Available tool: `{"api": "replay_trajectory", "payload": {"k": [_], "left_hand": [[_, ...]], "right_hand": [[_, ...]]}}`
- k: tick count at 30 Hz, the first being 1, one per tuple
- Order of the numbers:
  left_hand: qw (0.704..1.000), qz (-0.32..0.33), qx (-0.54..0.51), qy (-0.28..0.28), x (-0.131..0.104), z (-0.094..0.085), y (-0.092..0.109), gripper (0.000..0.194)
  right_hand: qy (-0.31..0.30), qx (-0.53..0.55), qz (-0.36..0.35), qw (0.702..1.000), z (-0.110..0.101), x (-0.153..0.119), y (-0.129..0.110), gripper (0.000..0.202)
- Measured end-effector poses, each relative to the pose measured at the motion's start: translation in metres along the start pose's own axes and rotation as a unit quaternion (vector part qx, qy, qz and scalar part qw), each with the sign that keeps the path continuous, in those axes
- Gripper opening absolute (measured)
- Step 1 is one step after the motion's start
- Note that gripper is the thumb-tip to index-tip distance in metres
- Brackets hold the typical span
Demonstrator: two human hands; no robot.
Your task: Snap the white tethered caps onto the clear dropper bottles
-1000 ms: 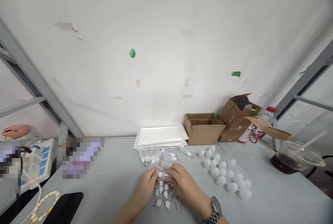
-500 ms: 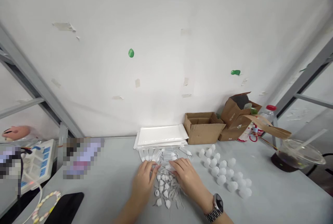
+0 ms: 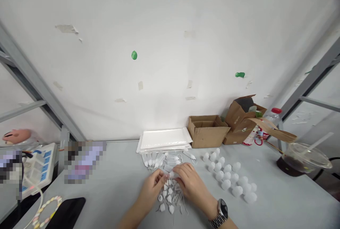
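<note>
My left hand (image 3: 154,187) and my right hand (image 3: 190,180) meet over the middle of the table, fingertips pinched together from both sides. Between them is a small white cap (image 3: 171,175) with a clear tube (image 3: 168,168) at its end; fingers hide part of it. Just below lies a pile of small white caps (image 3: 169,198) with thin white cords (image 3: 180,197). Beyond the hands rest several clear tubes with white caps and cord loops (image 3: 152,160). A metal-band watch is on my right wrist.
White flat packets (image 3: 166,139) are stacked against the wall, beside an open cardboard box (image 3: 208,135) and a brown paper bag (image 3: 240,126). Several frosted white rounded pieces (image 3: 226,175) lie at right, near a lidded cup of dark drink (image 3: 294,163). A black phone (image 3: 67,213) and beaded bracelet (image 3: 47,209) lie left.
My left hand has moved slightly down and right, and its fingers have closed. Both hands have come together on the capped tube, now raised between the fingertips.
</note>
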State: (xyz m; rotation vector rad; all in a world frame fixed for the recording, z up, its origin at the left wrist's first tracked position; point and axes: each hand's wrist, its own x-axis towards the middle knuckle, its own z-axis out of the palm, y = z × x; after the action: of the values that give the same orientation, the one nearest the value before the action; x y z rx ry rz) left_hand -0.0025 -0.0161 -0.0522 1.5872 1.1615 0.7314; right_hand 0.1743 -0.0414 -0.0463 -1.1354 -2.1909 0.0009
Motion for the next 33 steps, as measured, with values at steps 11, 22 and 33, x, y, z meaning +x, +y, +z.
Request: {"api": "replay_trajectory", "payload": {"k": [11,22,33], "left_hand": [[0.992,-0.036,-0.082,-0.092,0.002,0.0,0.004,0.049],[0.96,-0.05,-0.234,-0.145,0.001,0.001,0.012,0.051],[0.984,0.014,-0.141,-0.112,-0.001,-0.025,0.02,0.049]], "right_hand": [[-0.047,-0.016,-0.022,0.999,-0.004,0.002,0.003,0.041],[-0.048,-0.109,-0.043,0.992,-0.023,-0.004,-0.008,0.03],[0.045,-0.226,0.065,0.971,-0.083,-0.047,0.039,0.023]]}}
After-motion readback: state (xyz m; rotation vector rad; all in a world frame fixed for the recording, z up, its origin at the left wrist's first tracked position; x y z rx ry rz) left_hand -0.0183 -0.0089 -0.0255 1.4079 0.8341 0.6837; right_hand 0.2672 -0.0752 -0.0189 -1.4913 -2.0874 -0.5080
